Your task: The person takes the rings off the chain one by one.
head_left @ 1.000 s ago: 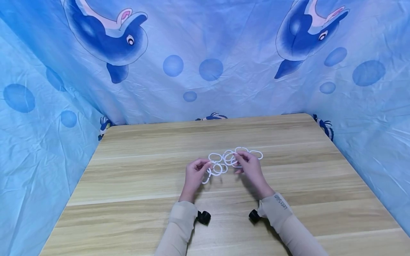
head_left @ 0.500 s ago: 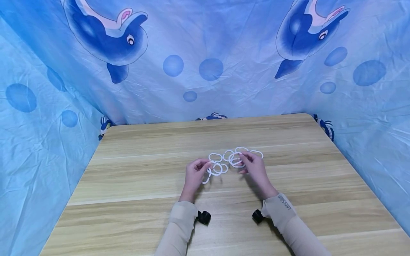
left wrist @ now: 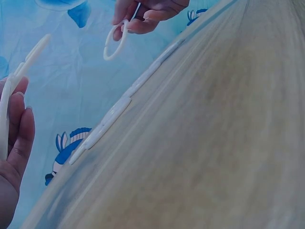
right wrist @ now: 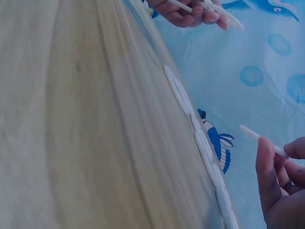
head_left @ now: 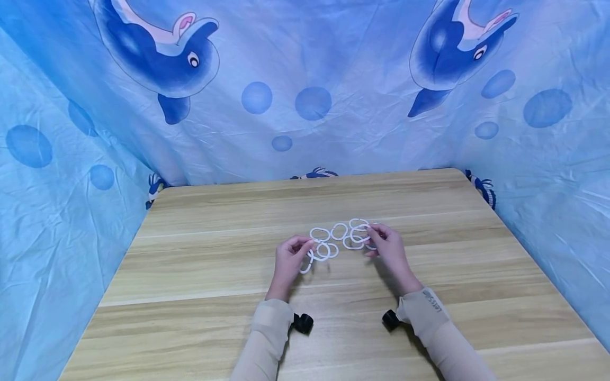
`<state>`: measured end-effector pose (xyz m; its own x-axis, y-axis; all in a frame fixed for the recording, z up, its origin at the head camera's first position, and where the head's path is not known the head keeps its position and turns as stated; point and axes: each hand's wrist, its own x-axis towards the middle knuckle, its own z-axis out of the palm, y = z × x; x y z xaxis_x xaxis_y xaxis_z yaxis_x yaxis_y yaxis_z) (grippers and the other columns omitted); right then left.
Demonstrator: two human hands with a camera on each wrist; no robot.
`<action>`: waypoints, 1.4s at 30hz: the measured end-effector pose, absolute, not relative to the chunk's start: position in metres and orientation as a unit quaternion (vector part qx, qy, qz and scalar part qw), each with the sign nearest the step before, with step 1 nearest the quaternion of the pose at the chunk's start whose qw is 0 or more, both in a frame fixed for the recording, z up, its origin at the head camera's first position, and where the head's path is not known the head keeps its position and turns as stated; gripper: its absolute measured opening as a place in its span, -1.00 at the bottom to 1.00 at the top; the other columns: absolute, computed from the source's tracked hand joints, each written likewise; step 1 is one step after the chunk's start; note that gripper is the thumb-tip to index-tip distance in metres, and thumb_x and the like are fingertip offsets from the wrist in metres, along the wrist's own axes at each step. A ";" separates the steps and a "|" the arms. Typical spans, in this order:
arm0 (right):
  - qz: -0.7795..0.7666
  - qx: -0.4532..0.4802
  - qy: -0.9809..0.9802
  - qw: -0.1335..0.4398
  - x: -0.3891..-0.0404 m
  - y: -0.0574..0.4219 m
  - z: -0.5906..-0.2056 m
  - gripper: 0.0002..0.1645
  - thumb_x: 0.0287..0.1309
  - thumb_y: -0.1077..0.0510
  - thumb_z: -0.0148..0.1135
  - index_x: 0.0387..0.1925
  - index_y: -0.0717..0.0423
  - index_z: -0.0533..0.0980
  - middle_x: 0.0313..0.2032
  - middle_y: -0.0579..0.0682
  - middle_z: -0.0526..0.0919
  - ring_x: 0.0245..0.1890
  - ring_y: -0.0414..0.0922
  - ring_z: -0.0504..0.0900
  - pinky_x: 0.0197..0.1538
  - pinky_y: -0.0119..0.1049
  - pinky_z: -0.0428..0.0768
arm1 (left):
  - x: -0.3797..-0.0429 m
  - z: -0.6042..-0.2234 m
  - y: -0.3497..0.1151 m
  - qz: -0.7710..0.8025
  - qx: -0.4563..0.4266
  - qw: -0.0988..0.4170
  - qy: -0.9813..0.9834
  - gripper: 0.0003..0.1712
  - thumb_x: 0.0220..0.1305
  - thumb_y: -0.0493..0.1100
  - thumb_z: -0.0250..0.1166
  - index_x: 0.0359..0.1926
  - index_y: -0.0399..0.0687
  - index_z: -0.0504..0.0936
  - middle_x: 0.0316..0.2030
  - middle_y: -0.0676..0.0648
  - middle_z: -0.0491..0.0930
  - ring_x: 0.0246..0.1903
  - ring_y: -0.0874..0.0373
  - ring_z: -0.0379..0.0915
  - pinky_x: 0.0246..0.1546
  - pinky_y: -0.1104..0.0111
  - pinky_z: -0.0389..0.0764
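My left hand [head_left: 288,262] pinches white plastic C-shaped curtain rings [head_left: 321,260] between thumb and fingers, above the table. They overlap, and one hangs down by the fingertips. To the right, my right hand [head_left: 389,253] pinches a single white curtain ring [right wrist: 255,133] by its edge. Seen from the left wrist, this raised ring [left wrist: 125,40] hangs under the right fingertips, well apart from the left hand's rings [left wrist: 35,52]. More white rings [left wrist: 112,114] lie flat on the table in a row beneath and beyond both hands. Part of that row is hidden behind the right fingers.
The wood-grain table [head_left: 190,275] reaches back to a blue curtain [head_left: 286,63] printed with dolphins and bubbles. Curtain also hangs along the left and right sides. Each sleeved wrist carries a small black camera [head_left: 303,324].
My right hand has moved to the right with its ring, away from the left hand, uncovering more of the rings lying on the table. The left hand has stayed in place.
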<state>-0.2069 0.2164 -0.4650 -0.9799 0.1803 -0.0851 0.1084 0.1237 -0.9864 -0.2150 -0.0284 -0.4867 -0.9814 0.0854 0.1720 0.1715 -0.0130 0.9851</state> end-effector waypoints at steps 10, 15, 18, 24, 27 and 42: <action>0.650 -0.120 -0.750 0.020 -0.205 0.229 -0.461 -0.59 0.39 0.19 0.05 0.12 0.41 0.42 -0.22 0.18 0.61 -0.44 -0.25 0.66 -0.38 -0.35 0.74 | -0.207 -0.467 -0.030 -0.713 -0.081 0.006 -0.696 -0.84 0.22 -0.40 0.28 -0.22 -0.50 0.62 -0.39 -0.40 0.65 -0.47 0.32 0.56 -0.34 0.41 0.67; 0.644 -0.124 -0.755 0.025 -0.205 0.237 -0.461 -0.59 0.39 0.19 0.05 0.13 0.40 0.42 -0.31 0.05 0.61 -0.45 -0.24 0.66 -0.41 -0.37 0.73 | -0.214 -0.482 -0.030 -0.714 -0.076 0.004 -0.696 -0.82 0.22 -0.37 0.29 -0.19 -0.47 0.63 -0.37 -0.38 0.65 -0.45 0.30 0.56 -0.33 0.47 0.66; 0.636 -0.130 -0.760 0.029 -0.204 0.242 -0.461 -0.59 0.39 0.17 0.05 0.13 0.39 0.43 -0.35 -0.01 0.62 -0.46 -0.26 0.65 -0.43 -0.39 0.71 | -0.216 -0.486 -0.029 -0.712 -0.078 0.011 -0.698 -0.80 0.21 -0.34 0.31 -0.20 -0.45 0.63 -0.37 -0.38 0.66 -0.45 0.30 0.56 -0.35 0.53 0.64; 0.621 -0.138 -0.771 0.041 -0.203 0.253 -0.461 -0.56 0.40 0.16 0.05 0.14 0.42 0.42 -0.34 -0.02 0.61 -0.46 -0.32 0.64 -0.42 -0.38 0.72 | -0.215 -0.487 -0.029 -0.709 -0.082 0.018 -0.700 -0.82 0.21 -0.32 0.31 -0.21 -0.41 0.65 -0.37 -0.39 0.65 -0.44 0.29 0.57 -0.35 0.55 0.62; 0.617 -0.151 -0.771 0.040 -0.203 0.259 -0.460 -0.54 0.40 0.15 0.04 0.16 0.41 0.40 -0.33 -0.04 0.58 -0.45 -0.34 0.61 -0.41 -0.39 0.72 | -0.214 -0.486 -0.028 -0.709 -0.081 0.019 -0.700 -0.81 0.21 -0.32 0.31 -0.21 -0.42 0.64 -0.37 -0.41 0.65 -0.45 0.31 0.57 -0.36 0.56 0.61; 0.616 -0.212 -0.758 0.033 -0.201 0.282 -0.463 -0.52 0.41 0.12 0.01 0.21 0.37 0.36 -0.27 -0.01 0.57 -0.45 -0.38 0.57 -0.37 -0.45 0.71 | -0.213 -0.483 -0.028 -0.709 -0.074 0.016 -0.701 -0.80 0.21 -0.31 0.32 -0.20 -0.41 0.65 -0.35 -0.42 0.65 -0.44 0.27 0.58 -0.35 0.55 0.63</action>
